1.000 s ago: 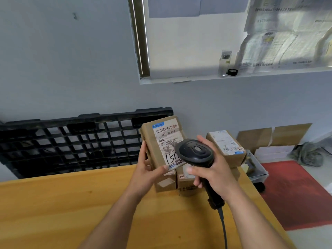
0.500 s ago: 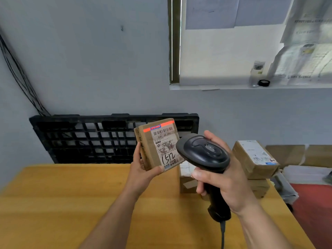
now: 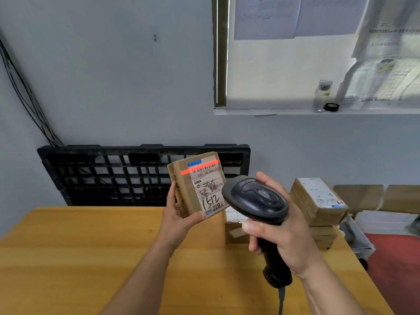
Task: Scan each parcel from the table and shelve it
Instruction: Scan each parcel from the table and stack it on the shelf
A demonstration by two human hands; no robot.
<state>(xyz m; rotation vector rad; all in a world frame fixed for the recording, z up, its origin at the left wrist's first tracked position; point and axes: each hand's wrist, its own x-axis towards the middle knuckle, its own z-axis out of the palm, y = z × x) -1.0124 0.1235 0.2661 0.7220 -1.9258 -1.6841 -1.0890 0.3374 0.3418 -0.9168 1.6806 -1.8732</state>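
L hand (image 3: 176, 218) grips parcel (image 3: 198, 185) upright above table (image 3: 79, 246), near far edge; red scan line across barcode. R hand (image 3: 283, 237) fingers wrapped round scanner (image 3: 256, 202) handle. More parcels (image 3: 318, 201) stacked at far-right corner.

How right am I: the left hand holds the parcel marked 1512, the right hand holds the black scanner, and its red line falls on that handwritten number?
Not quite. In the head view the red line falls across the barcode at the label's top, above the handwritten 1512. The rest holds: left hand on the parcel, right hand on the black scanner.
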